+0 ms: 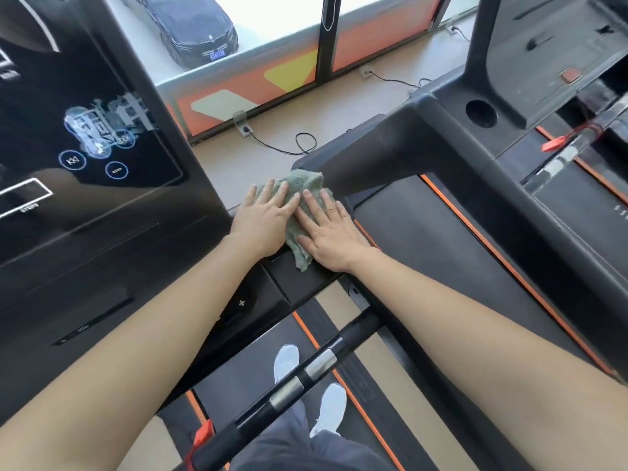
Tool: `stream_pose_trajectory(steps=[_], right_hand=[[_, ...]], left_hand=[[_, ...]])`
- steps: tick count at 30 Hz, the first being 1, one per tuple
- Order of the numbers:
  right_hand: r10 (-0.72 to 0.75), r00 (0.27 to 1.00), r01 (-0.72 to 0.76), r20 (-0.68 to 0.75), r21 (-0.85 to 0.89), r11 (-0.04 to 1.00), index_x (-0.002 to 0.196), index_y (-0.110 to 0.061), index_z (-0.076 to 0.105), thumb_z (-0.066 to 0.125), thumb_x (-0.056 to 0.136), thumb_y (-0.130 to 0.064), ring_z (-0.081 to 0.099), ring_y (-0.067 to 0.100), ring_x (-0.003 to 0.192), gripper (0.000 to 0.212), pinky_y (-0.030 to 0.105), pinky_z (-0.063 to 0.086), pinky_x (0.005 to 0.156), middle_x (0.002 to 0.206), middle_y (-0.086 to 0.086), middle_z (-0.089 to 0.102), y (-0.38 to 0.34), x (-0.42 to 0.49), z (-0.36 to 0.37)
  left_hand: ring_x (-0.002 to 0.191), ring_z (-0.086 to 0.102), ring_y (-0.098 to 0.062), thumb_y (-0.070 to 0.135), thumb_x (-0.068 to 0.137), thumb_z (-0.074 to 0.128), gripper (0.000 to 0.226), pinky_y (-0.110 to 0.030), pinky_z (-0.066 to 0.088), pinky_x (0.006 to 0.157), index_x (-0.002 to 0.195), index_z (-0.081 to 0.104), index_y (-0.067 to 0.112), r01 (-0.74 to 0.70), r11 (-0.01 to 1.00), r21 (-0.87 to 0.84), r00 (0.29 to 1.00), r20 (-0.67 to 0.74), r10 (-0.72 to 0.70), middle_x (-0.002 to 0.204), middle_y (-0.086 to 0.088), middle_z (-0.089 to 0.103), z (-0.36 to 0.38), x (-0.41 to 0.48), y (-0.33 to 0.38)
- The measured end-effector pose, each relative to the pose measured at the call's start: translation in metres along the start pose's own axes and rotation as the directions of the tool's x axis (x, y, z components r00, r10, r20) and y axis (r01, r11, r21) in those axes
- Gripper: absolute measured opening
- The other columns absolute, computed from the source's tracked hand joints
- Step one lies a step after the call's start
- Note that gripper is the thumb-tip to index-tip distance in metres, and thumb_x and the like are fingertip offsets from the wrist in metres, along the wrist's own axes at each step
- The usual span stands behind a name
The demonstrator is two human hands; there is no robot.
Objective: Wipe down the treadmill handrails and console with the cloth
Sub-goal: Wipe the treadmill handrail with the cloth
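Cloth pressed flat on console ledge.
Crumpled green terry cloth (299, 212) is pinned by left hand (263, 217) and right hand (328, 232), fingers straight, on matte black console (299, 280).

The cloth (307, 185) is showing a grey-green. The console (102, 45) is gleaming black, its icons (116, 169) glowing pale blue. Orange stripes (455, 212) are edging the seemingly charcoal belts (407, 226).

plus sign (241, 303) on console (292, 283), circled minus (116, 169) on touchscreen (51, 96)
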State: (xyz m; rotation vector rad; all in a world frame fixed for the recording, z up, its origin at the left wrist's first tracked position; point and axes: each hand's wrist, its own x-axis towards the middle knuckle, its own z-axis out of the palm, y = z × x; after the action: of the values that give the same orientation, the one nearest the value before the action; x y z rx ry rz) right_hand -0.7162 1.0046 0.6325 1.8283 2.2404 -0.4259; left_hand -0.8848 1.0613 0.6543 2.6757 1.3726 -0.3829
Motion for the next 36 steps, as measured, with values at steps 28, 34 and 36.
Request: stream_pose_trajectory(steps=[28,34,36], right_hand=[[0.0,0.999,0.001,-0.053,0.01,1.0,0.159,-0.03,-0.012,0.009,0.103,-0.058,-0.025,0.014,0.15,0.066,0.044,-0.016,0.122,0.165,-0.005,-0.022,-0.019,-0.025,0.017],[0.047,0.999,-0.045,-0.028,0.073,0.996,0.159,-0.027,-0.014,0.016,0.103,-0.057,-0.021,0.017,0.152,0.07,0.045,-0.002,0.125,0.164,-0.004,-0.026,0.004,0.009,-0.003],[0.072,0.997,-0.068,-0.018,0.145,0.987,0.159,-0.028,-0.013,0.02,0.104,-0.057,-0.017,0.018,0.153,0.071,0.045,0.0,0.125,0.165,-0.005,-0.025,0.007,0.011,-0.004]], left_hand=[[0.155,0.002,-0.043,0.05,0.107,0.011,0.069,-0.051,0.003,0.127,0.162,-0.005,0.011,0.191,0.98,0.056,0.98,0.052,-0.193,0.167,-0.027,-0.003,0.017,-0.038,0.028],[0.154,0.007,-0.046,0.051,0.107,0.021,0.071,-0.054,0.01,0.126,0.163,-0.003,0.013,0.18,0.98,-0.081,0.983,0.049,-0.177,0.168,-0.025,0.0,0.007,0.015,0.014],[0.154,0.006,-0.045,0.052,0.107,0.022,0.071,-0.055,0.01,0.125,0.163,-0.004,0.015,0.156,0.982,-0.105,0.987,0.041,-0.153,0.168,-0.023,0.0,0.007,0.025,0.013]])
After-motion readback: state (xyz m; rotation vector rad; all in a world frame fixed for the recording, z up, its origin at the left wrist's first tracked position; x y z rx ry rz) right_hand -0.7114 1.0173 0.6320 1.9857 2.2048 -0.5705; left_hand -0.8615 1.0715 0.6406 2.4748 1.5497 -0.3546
